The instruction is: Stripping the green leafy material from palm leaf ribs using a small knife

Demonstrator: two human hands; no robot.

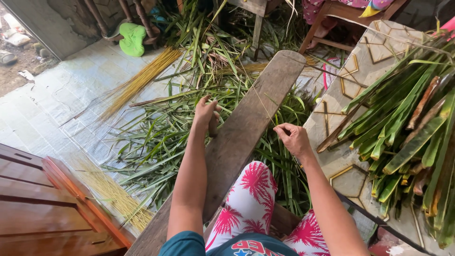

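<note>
A: Status on the hands?

B: Right hand (293, 138) is pinched shut on a thin pale leaf midrib (259, 97), which runs as a taut line from the fingers up across the wooden plank (246, 128) toward its far end. Left hand (204, 114) sits at the plank's left edge, fingers curled down. It may be gripping something against the wood, but I can't tell what, if anything.

A: Where's the stock?

B: Fresh palm leaves (403, 123) are stacked on the patterned table (374, 57), just right of the right hand. Stripped green leaf blades (156, 142) litter the tiled floor (42, 109) under and left of the plank. Finished yellow midribs lie in two bundles: the far bundle (142, 80) near the chair legs, the near bundle (113, 194) beside the wooden cabinet (42, 208).

A: Tips for doing this step clean?

B: My read: keep the midrib taut and in line with the plank, since side load would likely snap it. Pinch low and firm with the right, and steady the plank edge with the left. Pull along the rib, not across. Keep it off the loose blades so it doesn't snag.

A: Risks?

B: The rib is thin and probably brittle. The plank rests tilted over the lap, so it could shift if the left hand lets go.
</note>
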